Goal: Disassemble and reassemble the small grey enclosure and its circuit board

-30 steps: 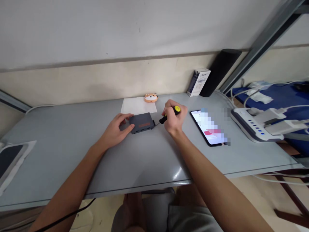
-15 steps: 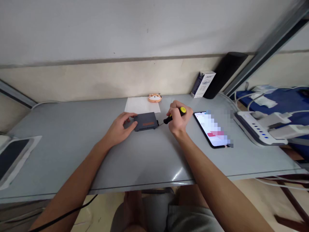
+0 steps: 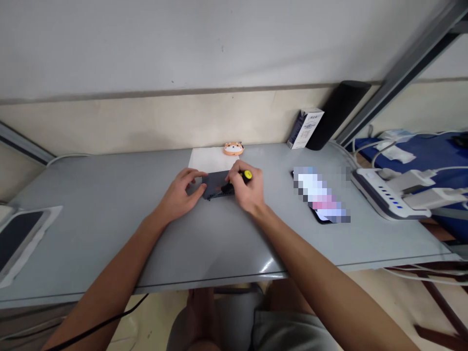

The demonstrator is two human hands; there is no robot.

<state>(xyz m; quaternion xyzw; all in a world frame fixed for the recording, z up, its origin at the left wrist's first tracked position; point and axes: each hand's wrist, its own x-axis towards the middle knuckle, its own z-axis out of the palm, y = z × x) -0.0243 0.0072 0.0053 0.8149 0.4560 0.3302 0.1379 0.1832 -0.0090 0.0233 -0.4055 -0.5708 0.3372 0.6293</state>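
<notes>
A flat dark grey box (image 3: pixel 211 183) with a row of slots along its front edge lies on the table. My left hand (image 3: pixel 183 194) grips its left side, thumb near the front and fingers at the back corner. In my right hand (image 3: pixel 249 191) is a screwdriver (image 3: pixel 247 175) with a black and yellow handle. Its shaft points left along the box's front edge, and the tip appears to be by the front left corner. My right hand covers the right part of the box.
Behind the box lie white paper (image 3: pixel 204 157) and an orange animal-face case (image 3: pixel 233 148). To the right are a phone (image 3: pixel 318 195), a power strip (image 3: pixel 387 197) with plugs, a carton (image 3: pixel 305 129) and a black cylinder (image 3: pixel 338 114). A dark tablet-like device (image 3: pixel 18 236) lies far left.
My right hand has moved left with the screwdriver, from the box's right front corner to across its front. My left hand has stayed on the box's left side.
</notes>
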